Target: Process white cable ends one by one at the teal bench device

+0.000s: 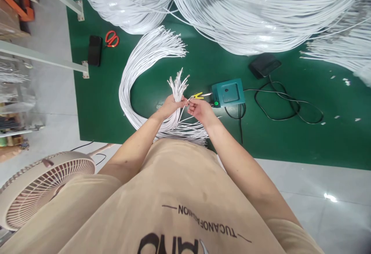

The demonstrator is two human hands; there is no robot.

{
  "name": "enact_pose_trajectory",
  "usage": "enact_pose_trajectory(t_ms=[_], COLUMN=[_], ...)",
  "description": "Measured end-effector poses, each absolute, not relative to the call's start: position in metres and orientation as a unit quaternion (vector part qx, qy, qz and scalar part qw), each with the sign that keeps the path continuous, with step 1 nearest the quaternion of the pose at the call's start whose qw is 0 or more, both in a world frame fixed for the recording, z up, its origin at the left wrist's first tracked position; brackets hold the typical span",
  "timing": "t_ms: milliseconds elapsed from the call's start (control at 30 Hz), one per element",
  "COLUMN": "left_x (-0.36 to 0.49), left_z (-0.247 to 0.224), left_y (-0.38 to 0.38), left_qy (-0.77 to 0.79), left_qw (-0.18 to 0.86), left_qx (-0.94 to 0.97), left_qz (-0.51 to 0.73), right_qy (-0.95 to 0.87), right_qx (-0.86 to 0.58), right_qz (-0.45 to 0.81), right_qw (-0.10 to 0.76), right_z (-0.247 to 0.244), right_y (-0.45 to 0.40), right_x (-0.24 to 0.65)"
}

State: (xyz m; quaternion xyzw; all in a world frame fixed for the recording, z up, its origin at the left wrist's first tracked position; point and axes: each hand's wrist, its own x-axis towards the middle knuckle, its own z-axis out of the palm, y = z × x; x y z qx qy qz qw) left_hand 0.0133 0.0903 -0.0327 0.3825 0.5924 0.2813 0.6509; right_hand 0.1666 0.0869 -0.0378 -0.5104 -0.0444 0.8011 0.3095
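My left hand [172, 106] is closed around a bunch of white wires [177, 88], whose metal-tipped ends fan out above the fingers. Close beside it, my right hand [199, 109] pinches one white wire near its end; the fingertips of both hands nearly meet. Just past the right fingers is a yellow clip [198, 95] on a metal prong that leads to a small teal box [228, 93] with a green light. A long curved bundle of white wires [127, 80] loops left of my hands and runs under them to the table's front edge.
Large heaps of white wires [261, 26] cover the back of the green table [290, 142]. Red-handled scissors [112, 39] and a black phone [94, 50] lie at left. A black pedal-like block [264, 65] with cables sits at right. A fan [49, 188] stands at lower left.
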Motion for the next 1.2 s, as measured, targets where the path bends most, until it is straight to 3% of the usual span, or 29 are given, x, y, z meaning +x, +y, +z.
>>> enact_pose_trajectory(t_ms=[100,200,300,400,533,633,733,1200], left_x=[0.013,0.013,0.014,0.015,0.015,0.017,0.019,0.028], left_z=[-0.032,-0.03,-0.028,-0.026,-0.027,-0.029,-0.032,-0.053], left_y=[0.091,0.091,0.092,0.092,0.093,0.094,0.097,0.106], left_qy=[0.591,0.579,0.58,0.58,0.563,0.547,0.542,0.622], left_qw=[0.653,0.667,0.671,0.673,0.697,0.726,0.737,0.695], left_qx=[0.387,0.382,0.372,0.361,0.336,0.317,0.306,0.265], left_qz=[0.276,0.272,0.275,0.284,0.29,0.271,0.262,0.246], right_qy=[-0.001,-0.078,-0.188,-0.318,-0.553,-0.741,-0.825,-0.823], right_qx=[-0.53,-0.571,-0.576,-0.614,-0.651,-0.587,-0.513,-0.495], right_qz=[0.798,0.733,0.708,0.648,0.465,0.301,0.228,0.269], right_qw=[0.288,0.362,0.363,0.32,0.231,0.126,0.062,0.075], right_z=[-0.036,-0.035,-0.037,-0.043,-0.046,-0.042,-0.038,-0.056], right_y=[0.088,0.09,0.091,0.089,0.081,0.079,0.086,0.126], right_x=[0.169,0.17,0.168,0.166,0.166,0.17,0.179,0.216])
